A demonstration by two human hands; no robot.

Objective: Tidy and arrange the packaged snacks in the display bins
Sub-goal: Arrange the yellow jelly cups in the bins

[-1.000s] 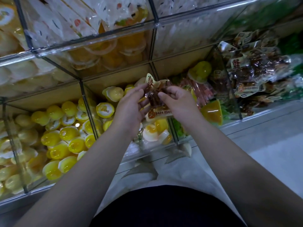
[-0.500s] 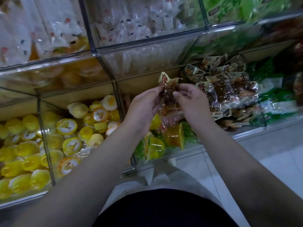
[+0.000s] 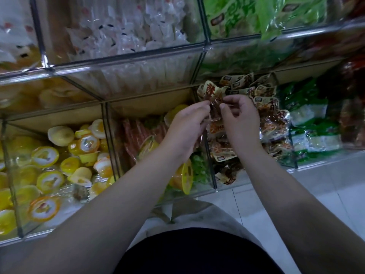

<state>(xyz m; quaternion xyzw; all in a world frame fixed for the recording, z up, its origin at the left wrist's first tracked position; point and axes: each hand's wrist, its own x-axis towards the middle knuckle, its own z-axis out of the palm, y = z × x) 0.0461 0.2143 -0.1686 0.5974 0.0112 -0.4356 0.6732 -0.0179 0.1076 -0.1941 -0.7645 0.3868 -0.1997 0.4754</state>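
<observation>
A small brown snack packet with a cream top and red lettering is held upright between both hands. My left hand pinches its left edge and my right hand pinches its right edge. The packet hangs over the divider between two clear bins on the lower shelf. Behind and under my right hand lies a bin with several matching brown packets. The bin under my left hand holds orange-pink packets, yellow jelly cups and some green packs.
A bin at the left is full of yellow jelly cups. Green and white packs fill the bin at the right. The upper shelf holds white wrapped sweets and green bags. Pale floor tiles lie below the shelf.
Both hands have carried the brown packet to the right, from over the jelly-cup bin to the edge of the bin with the matching brown packets. The view has turned right with them.
</observation>
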